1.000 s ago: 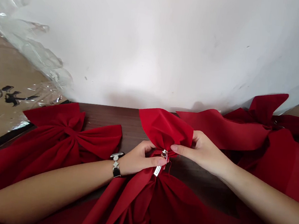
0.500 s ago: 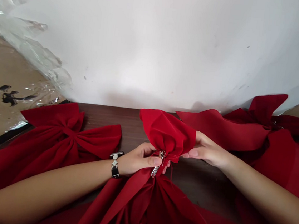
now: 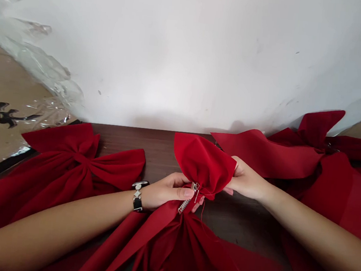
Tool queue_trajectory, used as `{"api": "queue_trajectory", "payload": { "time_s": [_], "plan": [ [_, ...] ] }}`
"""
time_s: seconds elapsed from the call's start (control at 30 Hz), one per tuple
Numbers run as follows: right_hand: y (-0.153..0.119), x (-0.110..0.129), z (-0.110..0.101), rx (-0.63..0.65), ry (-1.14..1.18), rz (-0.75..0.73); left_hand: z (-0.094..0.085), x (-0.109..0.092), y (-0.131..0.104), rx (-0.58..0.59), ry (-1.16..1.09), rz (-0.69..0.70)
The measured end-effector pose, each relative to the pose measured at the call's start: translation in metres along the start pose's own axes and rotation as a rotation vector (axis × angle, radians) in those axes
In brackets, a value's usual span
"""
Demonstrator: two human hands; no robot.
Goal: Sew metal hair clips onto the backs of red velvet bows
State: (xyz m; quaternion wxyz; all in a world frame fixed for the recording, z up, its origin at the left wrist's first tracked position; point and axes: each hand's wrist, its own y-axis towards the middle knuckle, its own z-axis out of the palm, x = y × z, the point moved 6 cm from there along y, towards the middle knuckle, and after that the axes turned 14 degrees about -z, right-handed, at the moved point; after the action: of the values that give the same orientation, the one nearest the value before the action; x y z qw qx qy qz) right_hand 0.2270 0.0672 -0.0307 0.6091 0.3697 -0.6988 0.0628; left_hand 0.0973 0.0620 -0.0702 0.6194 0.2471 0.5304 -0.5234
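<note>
A red fabric bow (image 3: 205, 162) is held up over the dark table, its long tails hanging toward me. My left hand (image 3: 174, 191) pinches its gathered middle, the thumb lying against a silver metal clip (image 3: 188, 198) fixed there. A loose red thread dangles below the clip. My right hand (image 3: 242, 177) grips the right edge of the bow's upper loop, its fingertips partly hidden behind the fabric. A watch with a black strap (image 3: 139, 196) is on my left wrist.
A finished-looking red bow (image 3: 83, 159) lies on the table at left. Several more red bows and fabric pieces (image 3: 272, 154) are heaped at right. A white wall (image 3: 176, 56) rises behind the brown table (image 3: 127, 140). A plastic-wrapped cardboard box (image 3: 10, 85) stands at left.
My right hand has closed further on the bow's loop and turned it slightly. My left hand keeps its pinch at the middle. The view has shifted a little.
</note>
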Motion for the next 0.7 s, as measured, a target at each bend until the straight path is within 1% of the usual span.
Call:
{"api": "queue_trajectory", "payload": {
  "time_s": [0.17,0.33,0.43,0.6,0.7],
  "plan": [
    [-0.001,-0.003,0.002,0.003,0.119,0.092,-0.001,0.002,0.0,0.009,-0.053,-0.018],
    [-0.003,-0.011,0.01,-0.001,0.29,0.185,0.001,0.002,0.0,0.041,0.008,-0.016],
    [-0.003,-0.014,0.013,-0.024,0.285,0.199,0.002,0.002,0.0,0.043,0.03,-0.034],
    [-0.002,-0.014,0.015,-0.015,0.227,0.203,0.004,0.006,0.0,0.036,0.06,-0.081],
    [-0.001,-0.013,0.013,-0.056,0.181,0.183,0.002,0.007,0.0,0.017,0.066,-0.078]
  ]
}}
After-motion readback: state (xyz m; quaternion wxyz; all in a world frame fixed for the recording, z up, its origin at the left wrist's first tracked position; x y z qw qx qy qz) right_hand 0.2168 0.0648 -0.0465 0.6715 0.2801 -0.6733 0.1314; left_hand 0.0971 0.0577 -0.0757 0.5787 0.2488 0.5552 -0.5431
